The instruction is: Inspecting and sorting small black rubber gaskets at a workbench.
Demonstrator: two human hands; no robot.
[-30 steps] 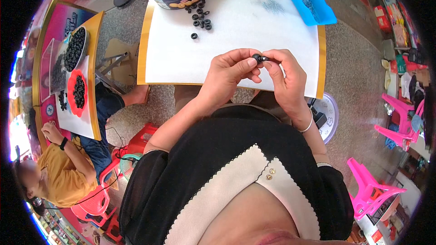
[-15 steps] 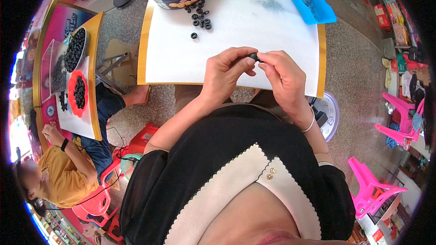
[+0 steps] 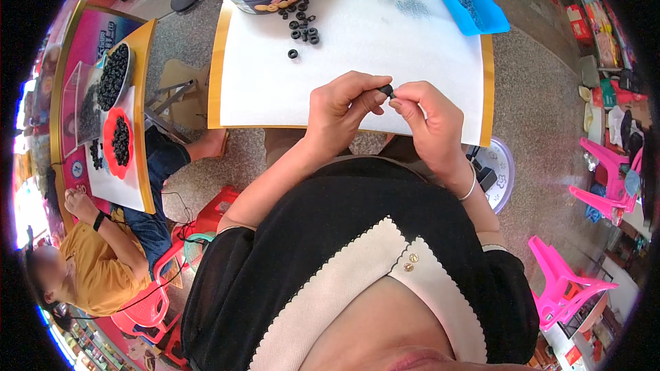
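My left hand [image 3: 338, 106] pinches a small black part [image 3: 386, 90] between thumb and forefinger, over the near side of the white-topped table [image 3: 261, 92]. On the part's right end, the thumb and forefinger of my right hand [image 3: 434, 115] close together. Whether a second tiny piece sits in those fingertips is too small to tell. Loose black ring-shaped pieces [image 3: 304, 30] lie farther off, beside a round tub [image 3: 273, 4] heaped with more of them. At the far right corner, a blue plastic tray [image 3: 489, 22] holds tiny clear-bluish pieces.
Tiny bluish bits [image 3: 410, 5] are scattered on the tabletop. Leftward, a person in a yellow shirt [image 3: 103, 261] sits by another table with a red bowl [image 3: 110, 138] and an oval bowl [image 3: 129, 89] of black pieces. Pink stools [image 3: 560, 285] stand at right.
The black part has tilted slightly and shows a little more between my fingertips. Both hands stay in nearly the same place.
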